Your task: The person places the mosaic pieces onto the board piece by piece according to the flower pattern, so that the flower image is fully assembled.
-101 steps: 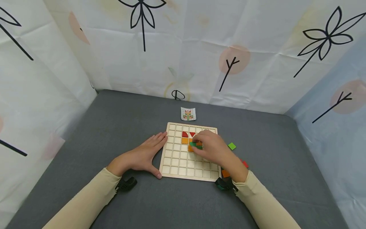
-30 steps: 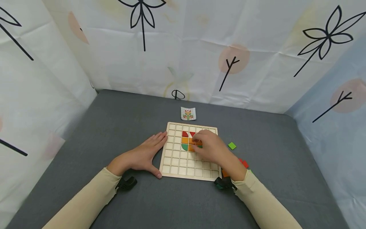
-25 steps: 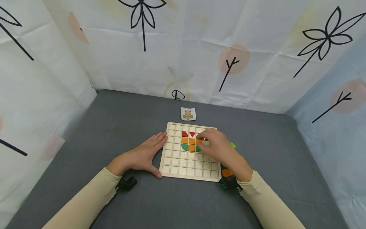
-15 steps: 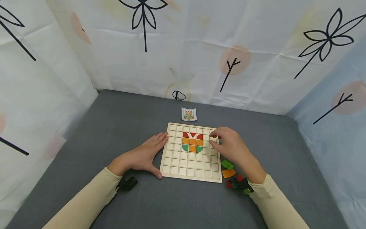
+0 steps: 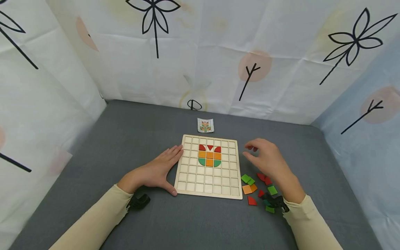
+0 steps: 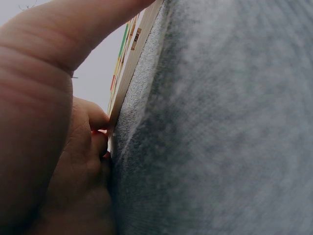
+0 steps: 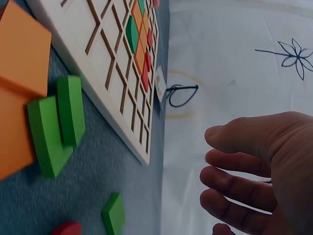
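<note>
A wooden grid board (image 5: 207,189) lies on the table. Red corner pieces (image 5: 202,148) flank a red triangle (image 5: 210,147) on it; orange squares (image 5: 209,155) sit below, then two green quarter-round pieces (image 5: 201,161) either side of an orange square. My left hand (image 5: 157,170) rests flat at the board's left edge, with fingertips and thumb against the rim. Right of the board, my right hand (image 5: 268,158) hovers over the table. The right wrist view shows its fingers (image 7: 239,186) loosely bent and holding nothing.
Loose pieces lie right of the board: green squares (image 5: 246,178), orange squares (image 5: 247,189), a red piece (image 5: 251,201) and several more, some partly behind the black wrist camera (image 5: 276,202). A small pattern card (image 5: 205,125) lies beyond the board. Fabric walls (image 5: 218,83) surround the table.
A green piece pinched in my right hand earlier now lies in the board at the lower left of the pattern. That hand has moved right, off the board. My left hand stays put.
</note>
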A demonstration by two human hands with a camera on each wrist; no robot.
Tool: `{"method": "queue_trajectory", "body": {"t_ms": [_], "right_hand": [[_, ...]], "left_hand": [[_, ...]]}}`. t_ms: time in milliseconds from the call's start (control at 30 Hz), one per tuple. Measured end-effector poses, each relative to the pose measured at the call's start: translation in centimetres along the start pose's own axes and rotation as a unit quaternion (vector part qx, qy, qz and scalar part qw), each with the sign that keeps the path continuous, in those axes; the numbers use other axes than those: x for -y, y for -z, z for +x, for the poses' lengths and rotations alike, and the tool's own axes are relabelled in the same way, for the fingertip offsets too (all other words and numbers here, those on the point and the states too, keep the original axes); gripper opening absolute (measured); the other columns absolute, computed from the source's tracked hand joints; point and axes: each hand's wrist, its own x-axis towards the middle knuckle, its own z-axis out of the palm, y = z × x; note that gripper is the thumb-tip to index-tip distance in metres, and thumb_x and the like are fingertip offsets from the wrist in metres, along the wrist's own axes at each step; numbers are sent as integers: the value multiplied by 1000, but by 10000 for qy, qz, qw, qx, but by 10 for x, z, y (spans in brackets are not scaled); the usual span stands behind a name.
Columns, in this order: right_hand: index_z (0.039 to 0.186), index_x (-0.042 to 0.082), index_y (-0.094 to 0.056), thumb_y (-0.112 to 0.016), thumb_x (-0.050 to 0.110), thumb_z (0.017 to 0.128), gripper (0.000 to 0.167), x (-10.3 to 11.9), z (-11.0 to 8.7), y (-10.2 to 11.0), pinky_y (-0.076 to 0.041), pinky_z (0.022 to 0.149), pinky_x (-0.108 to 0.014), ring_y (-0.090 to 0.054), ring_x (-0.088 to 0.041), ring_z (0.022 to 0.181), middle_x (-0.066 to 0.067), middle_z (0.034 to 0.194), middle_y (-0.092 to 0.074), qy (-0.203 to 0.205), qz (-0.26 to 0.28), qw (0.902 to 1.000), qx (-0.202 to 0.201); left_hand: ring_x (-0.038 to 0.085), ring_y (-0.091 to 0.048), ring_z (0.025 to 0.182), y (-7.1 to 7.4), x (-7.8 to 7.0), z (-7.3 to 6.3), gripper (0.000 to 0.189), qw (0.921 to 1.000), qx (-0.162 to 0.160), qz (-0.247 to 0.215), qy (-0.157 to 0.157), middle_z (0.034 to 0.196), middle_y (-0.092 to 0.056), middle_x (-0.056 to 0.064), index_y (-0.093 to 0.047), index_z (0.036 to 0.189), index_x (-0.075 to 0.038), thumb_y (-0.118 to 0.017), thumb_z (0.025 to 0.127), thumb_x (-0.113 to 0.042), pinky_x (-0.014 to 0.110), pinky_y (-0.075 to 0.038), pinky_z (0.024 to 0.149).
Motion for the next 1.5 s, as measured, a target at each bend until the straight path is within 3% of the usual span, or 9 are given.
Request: {"method": "queue_trajectory", "body": {"t_ms": [233,567,933,1200,1500], "right_hand": [[120,3,-80,-82,12,99,23,-13,-7,9,-55,79,-51,-64,-34,101,-12,115,-73,-229,50,9995,189],[125,0,-78,-79,16,101,29,-28,4,18,-57,85,-54,-65,-34,105,-16,120,-73,-572,131,9963,634],[116,0,-79,-80,21,101,26,-33,9,14,-59,81,-52,-68,-29,92,-11,103,-75,-789,-147,9922,953],[114,-2,-79,-81,24,99,30,-39,2,8,-60,80,-51,-70,-31,91,-12,101,-76,-1145,-213,9859,1205],[114,-4,-79,-82,26,98,34,-37,-2,4,-60,79,-50,-69,-30,89,-14,101,-76,-1187,-244,9837,1328]], "left_hand": [[35,1,166,-5,3,-1,149,9999,-34,-118,-26,181,1,15,-8,173,0,-95,73,-67,56,-8,132],[35,1,166,-3,8,0,147,9999,-116,-122,41,181,1,15,-9,173,1,-96,74,-64,56,-6,132],[36,1,166,8,5,1,148,9998,-120,-131,-7,181,1,16,-10,173,2,-97,72,-63,57,-6,132],[35,1,166,6,2,2,148,9999,0,-152,-25,181,1,15,-9,173,1,-96,73,-64,56,-6,132],[35,1,166,3,0,0,148,9999,4,-135,49,182,2,14,-9,173,0,-96,72,-66,57,-6,132]]}}
